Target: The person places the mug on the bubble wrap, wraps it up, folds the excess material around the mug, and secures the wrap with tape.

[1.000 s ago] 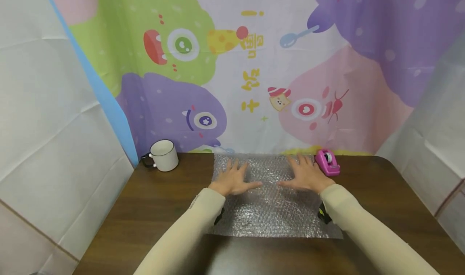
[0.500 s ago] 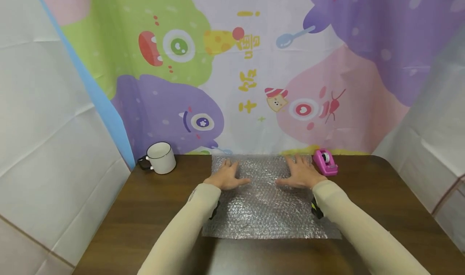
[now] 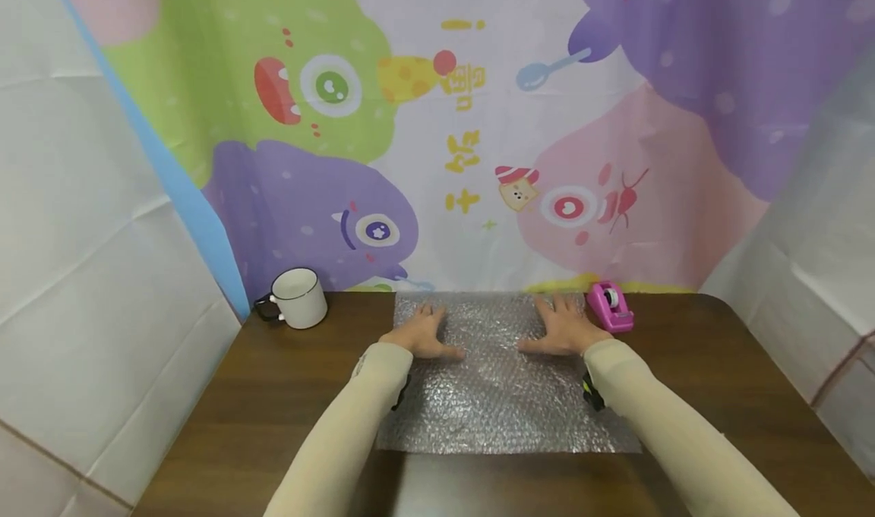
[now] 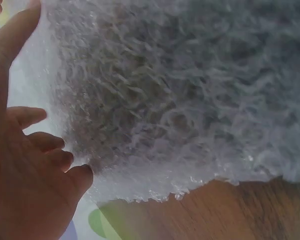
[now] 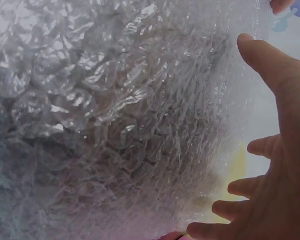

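Observation:
A clear sheet of bubble wrap (image 3: 492, 395) lies spread on the brown wooden table, its far edge close to the backdrop. On its left part rests my left hand (image 3: 420, 335), fingers spread and thumb pointing inward. My right hand (image 3: 560, 331) is over the right part in a mirrored pose, fingers spread forward. In the left wrist view the fingertips of the left hand (image 4: 35, 165) are right at the wrap's surface. The right wrist view has the right hand (image 5: 269, 190) with thumb and fingers apart beside the bubbly sheet. Neither hand grips anything.
A white mug (image 3: 301, 298) with a dark rim and black handle stands at the back left. Near my right hand is a pink tape dispenser (image 3: 611, 307). A cartoon-printed cloth (image 3: 472, 251) hangs behind the table (image 3: 273, 395), with pale walls at both sides.
My left hand has slid a little to the left, its fingers drawn closer together, widening the gap between the hands. The whole head view has shifted slightly; the bubble wrap still lies flat.

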The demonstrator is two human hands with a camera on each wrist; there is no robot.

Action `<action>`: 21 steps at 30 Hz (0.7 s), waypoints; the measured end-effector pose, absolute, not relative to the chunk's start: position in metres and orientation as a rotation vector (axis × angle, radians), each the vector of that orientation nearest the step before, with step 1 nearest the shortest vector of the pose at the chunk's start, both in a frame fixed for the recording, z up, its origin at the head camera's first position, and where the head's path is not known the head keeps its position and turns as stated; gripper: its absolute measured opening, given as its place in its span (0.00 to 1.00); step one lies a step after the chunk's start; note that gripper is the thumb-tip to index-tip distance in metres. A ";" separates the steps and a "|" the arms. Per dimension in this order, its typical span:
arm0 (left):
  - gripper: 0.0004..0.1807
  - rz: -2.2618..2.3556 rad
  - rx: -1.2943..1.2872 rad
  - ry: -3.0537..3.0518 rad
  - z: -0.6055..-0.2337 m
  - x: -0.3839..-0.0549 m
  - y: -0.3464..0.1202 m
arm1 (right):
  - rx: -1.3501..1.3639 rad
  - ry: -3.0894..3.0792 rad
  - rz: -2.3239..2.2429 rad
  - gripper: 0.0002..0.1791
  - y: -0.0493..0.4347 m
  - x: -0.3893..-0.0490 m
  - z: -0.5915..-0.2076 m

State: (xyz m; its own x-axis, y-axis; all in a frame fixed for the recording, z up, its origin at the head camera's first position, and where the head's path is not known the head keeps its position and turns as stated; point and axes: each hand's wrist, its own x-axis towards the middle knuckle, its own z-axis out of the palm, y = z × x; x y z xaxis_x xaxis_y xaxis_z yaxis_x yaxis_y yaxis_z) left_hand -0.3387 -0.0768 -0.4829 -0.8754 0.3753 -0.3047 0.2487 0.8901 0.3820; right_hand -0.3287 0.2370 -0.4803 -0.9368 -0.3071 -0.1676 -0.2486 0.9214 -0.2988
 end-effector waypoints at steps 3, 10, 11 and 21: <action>0.61 0.458 0.453 2.669 -0.484 -0.338 -0.078 | -0.400 2.840 -0.401 0.62 0.235 -0.329 -0.483; 0.64 0.419 0.446 2.653 -0.481 -0.339 -0.078 | -0.337 2.773 -0.375 0.59 0.234 -0.330 -0.485; 0.64 0.416 0.449 2.650 -0.481 -0.339 -0.078 | -0.332 2.768 -0.372 0.59 0.233 -0.330 -0.485; 0.65 0.348 0.420 2.650 -0.474 -0.335 -0.077 | -0.343 2.747 -0.365 0.59 0.233 -0.328 -0.483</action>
